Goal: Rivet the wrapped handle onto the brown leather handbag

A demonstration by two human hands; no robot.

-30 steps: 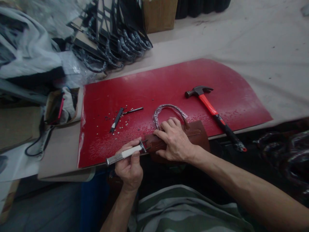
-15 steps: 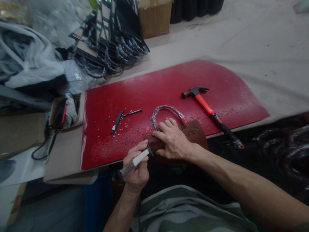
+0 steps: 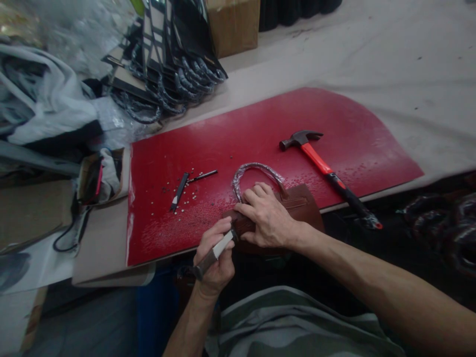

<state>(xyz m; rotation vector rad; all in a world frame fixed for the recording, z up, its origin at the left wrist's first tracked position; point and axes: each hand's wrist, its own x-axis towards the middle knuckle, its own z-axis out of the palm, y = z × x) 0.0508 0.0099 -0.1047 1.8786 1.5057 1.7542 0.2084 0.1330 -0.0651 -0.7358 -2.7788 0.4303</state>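
A brown leather bag panel (image 3: pixel 308 204) lies at the near edge of the red board, with a plastic-wrapped loop handle (image 3: pixel 256 166) standing out from its far side. My right hand (image 3: pixel 267 215) grips the panel, fingers over the top and thumb at the near side. My left hand (image 3: pixel 214 250) is closed around a metal punch (image 3: pixel 223 245) with a flat butt end. Its working end meets the panel's left part; the exact contact is hidden by fingers. Further right rests a claw hammer (image 3: pixel 316 157) with a red and black handle.
On the red board (image 3: pixel 208 134) lie a black flat tool (image 3: pixel 180 192), a thin black rod (image 3: pixel 203 176) and several small scattered bits. Wrapped black handles (image 3: pixel 189 82) and a cardboard box (image 3: pixel 234 27) stand behind. A small open box (image 3: pixel 126 163) holds odds and ends at left.
My left hand has shifted slightly right with the punch, whose butt end has swung a little. The right hand stays on the panel. The view has shifted slightly.
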